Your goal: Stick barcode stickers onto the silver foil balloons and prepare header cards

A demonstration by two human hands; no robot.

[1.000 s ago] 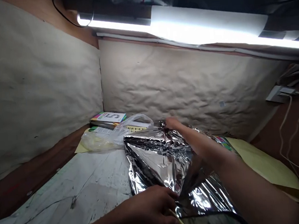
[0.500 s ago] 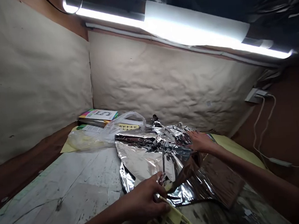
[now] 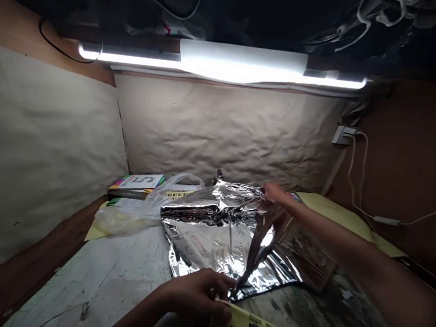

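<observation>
Silver foil (image 3: 208, 239) touches both hands (image 3: 195, 290); clear bag (image 3: 130, 215) beside it, contents unclear.

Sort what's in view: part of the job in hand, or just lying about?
In hand:
silver foil sheet, right hand on it
yellow printed sheet, held by left hand

Lying about:
stacked books
clear plastic bag
yellow paper at right

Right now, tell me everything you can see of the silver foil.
The silver foil looks like thin, mirror-bright film, heavily creased, with strong glare. It lies spread on the worn table, beside the clear plastic bag, with a fold raised between the hands. The right hand grips its far right part; the left hand is at its near edge, though whether it pinches the foil is unclear. Sheet or bag, I cannot tell.
</observation>
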